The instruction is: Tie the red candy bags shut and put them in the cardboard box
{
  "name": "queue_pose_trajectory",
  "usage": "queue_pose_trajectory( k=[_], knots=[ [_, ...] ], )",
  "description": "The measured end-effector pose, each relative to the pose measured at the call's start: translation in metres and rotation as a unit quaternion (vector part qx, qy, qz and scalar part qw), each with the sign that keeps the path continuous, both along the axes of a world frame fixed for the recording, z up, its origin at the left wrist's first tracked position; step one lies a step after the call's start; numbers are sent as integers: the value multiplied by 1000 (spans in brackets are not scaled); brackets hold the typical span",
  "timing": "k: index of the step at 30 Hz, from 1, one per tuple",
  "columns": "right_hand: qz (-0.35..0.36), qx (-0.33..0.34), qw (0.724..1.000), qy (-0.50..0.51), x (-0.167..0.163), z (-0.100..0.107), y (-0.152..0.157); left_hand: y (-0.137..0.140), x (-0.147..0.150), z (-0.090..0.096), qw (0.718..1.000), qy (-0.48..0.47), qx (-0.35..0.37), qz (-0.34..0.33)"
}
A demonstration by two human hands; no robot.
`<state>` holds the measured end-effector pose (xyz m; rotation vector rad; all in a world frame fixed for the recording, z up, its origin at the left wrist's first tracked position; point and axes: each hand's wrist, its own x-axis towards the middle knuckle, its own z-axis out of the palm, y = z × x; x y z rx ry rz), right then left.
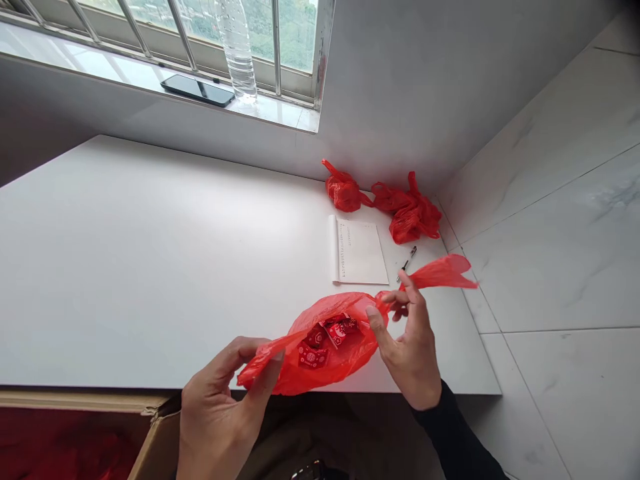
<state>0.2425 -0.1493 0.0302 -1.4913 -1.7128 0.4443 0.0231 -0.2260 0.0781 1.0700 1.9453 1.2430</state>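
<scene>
Red see-through bag (320,347) of small red packets, each handle pinched by left hand (220,407) and right hand (410,347).

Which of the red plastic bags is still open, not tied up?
The red bag held between the left hand and right hand: its mouth gapes, showing red packets. The two bags by the wall are knotted.

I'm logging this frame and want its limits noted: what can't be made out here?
Head view only:
- Writing on the notepad: too small to read.
- Number of packets in the red bag: hidden by the plastic.
- Contents of the tied bags: hidden inside.
- Cardboard box: cut off by the bottom edge.
- Bottle: top cut off.
</scene>
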Motion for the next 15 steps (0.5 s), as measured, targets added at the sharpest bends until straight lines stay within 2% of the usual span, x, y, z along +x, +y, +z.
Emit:
queue_pose_trajectory(
  k=[4, 7, 10, 12, 15],
  knots=[
    [-46, 30, 998, -39, 9, -8, 18, -2, -3, -9, 997, -12, 41, -62],
    [-55, 50, 997, -21, 12, -6, 22, -4, -2, -10, 997, -14, 24, -74],
    [13, 47, 998, -43, 11, -2, 17, -3, 1, -6, 999, -34, -11, -31],
    [36, 44, 996, -76, 9, -3, 15, -2, -1, -6, 999, -22, 2, -29],
    [-41, 60, 995, -75, 11, -12, 20, -2, -7, -9, 997, 3, 36, -64]
  ],
)
